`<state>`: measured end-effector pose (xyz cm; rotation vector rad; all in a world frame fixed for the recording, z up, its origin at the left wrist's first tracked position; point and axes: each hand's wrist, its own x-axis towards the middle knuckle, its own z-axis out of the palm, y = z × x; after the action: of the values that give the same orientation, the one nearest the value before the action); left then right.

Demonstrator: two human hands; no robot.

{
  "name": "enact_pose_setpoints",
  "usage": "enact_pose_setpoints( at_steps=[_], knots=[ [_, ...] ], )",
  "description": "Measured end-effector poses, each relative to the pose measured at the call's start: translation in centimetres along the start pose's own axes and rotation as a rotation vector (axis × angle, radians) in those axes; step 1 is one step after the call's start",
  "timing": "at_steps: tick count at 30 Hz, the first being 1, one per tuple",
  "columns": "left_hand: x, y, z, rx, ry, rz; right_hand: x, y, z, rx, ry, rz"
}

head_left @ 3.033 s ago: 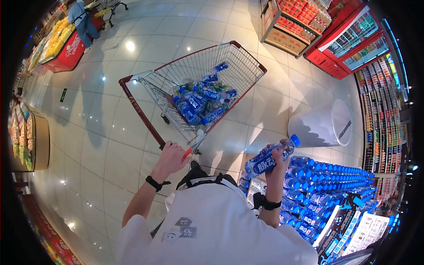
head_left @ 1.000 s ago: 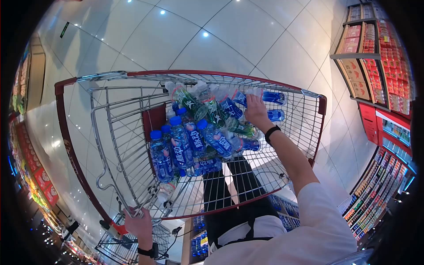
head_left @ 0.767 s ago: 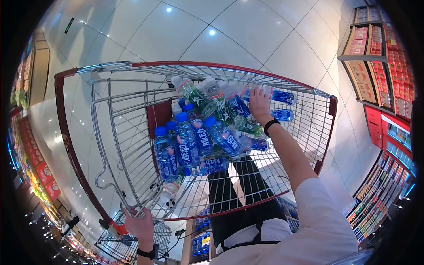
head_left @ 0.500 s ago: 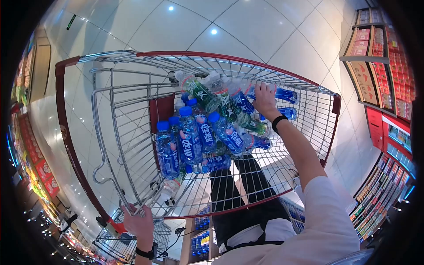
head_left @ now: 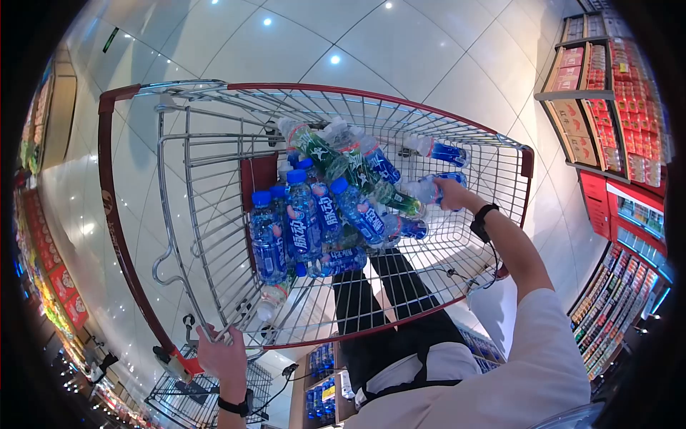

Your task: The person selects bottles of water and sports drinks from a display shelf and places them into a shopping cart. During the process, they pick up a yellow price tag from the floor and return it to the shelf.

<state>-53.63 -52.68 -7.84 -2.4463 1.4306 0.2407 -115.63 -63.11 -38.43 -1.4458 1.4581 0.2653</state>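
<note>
My right hand (head_left: 455,195) reaches into the shopping cart (head_left: 236,346), its fingers closed around a clear drink bottle (head_left: 423,190) with a blue label, lying on its side. Just beyond it lies another blue-labelled bottle (head_left: 449,154). Several blue-capped bottles (head_left: 306,222) stand or lean together at the cart's left half. Green-labelled bottles (head_left: 350,168) lie slantwise across the pile. With my left hand (head_left: 223,361) I grip the cart's near wire edge, close to its red corner.
Shelves of red packages (head_left: 632,107) rise at the right, with rows of drinks (head_left: 622,307) below. A display of colourful goods (head_left: 61,286) runs along the left. Pale floor tiles (head_left: 400,43) stretch beyond the cart. A wire basket (head_left: 193,393) stands near my left hand.
My right hand has left the far blue-labelled bottle and come nearer, onto the bottle beside it. That far bottle now lies apart from the pile. My left hand keeps its grip.
</note>
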Motion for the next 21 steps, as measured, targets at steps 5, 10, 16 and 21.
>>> enact_pose_setpoints(
  at_steps=[5, 10, 16, 21],
  knots=[
    [-0.2, -0.1, 0.4, -0.078, 0.028, -0.04, -1.1, -1.7, 2.1, -0.193, -0.12, 0.11],
    [-0.2, -0.6, 0.9, -0.062, 0.037, -0.028, -1.4, -2.8, 2.8, -0.313, -0.11, 0.176],
    [-0.1, -0.7, 0.4, -0.034, -0.022, -0.035, -1.6, -1.7, -0.4, -0.627, 0.227, 0.077],
    [0.3, -2.0, 1.5, 0.02, -0.057, -0.083, -1.4, 0.6, 1.0, -0.566, -0.145, 0.236]
  ],
)
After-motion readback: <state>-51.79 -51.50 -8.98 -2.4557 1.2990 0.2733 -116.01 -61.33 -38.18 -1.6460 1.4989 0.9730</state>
